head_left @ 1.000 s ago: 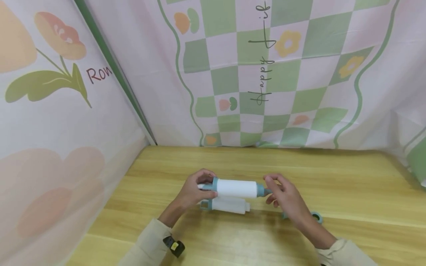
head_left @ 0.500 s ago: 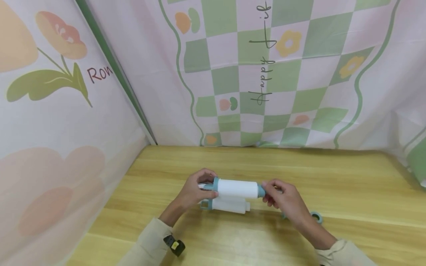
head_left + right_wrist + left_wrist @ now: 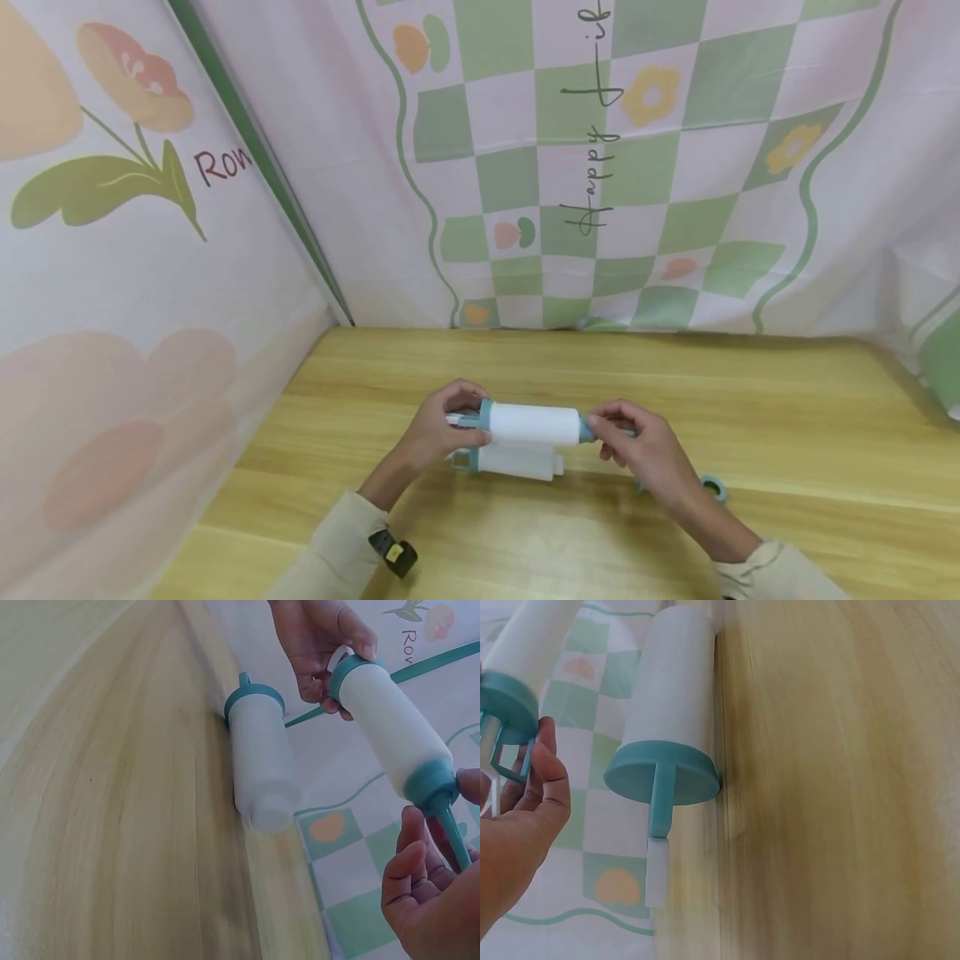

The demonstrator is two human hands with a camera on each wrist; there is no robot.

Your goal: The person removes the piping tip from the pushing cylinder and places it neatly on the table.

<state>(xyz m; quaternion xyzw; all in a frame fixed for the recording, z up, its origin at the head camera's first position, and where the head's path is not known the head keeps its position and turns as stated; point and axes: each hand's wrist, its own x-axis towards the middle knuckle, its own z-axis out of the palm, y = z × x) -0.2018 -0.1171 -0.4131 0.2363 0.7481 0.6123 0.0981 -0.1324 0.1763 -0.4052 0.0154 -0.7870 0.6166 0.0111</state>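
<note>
A white bottle [image 3: 534, 425] with teal ends is held level above the table between both hands. My left hand [image 3: 438, 429] grips its teal collar at the handle end, fingers on one side and thumb on the other. At the opposite end my right hand [image 3: 645, 442] pinches the teal nozzle cap [image 3: 431, 784], whose thin spout [image 3: 453, 836] points out past the fingers in the right wrist view. A second white bottle [image 3: 671, 682] lies on the table just below, its teal base [image 3: 662, 772] and handle toward the left and its bare neck [image 3: 271, 813] toward the right.
On the wooden table [image 3: 555, 533], a teal ring-shaped part [image 3: 714, 489] lies beside my right wrist, with another teal bit partly hidden under that hand. A patterned cloth [image 3: 510, 179] hangs behind the table, and another at the left.
My right hand has moved slightly left, from the tip of the spout to the cap's wider part, and its fingers have closed around it. The left hand stays in place.
</note>
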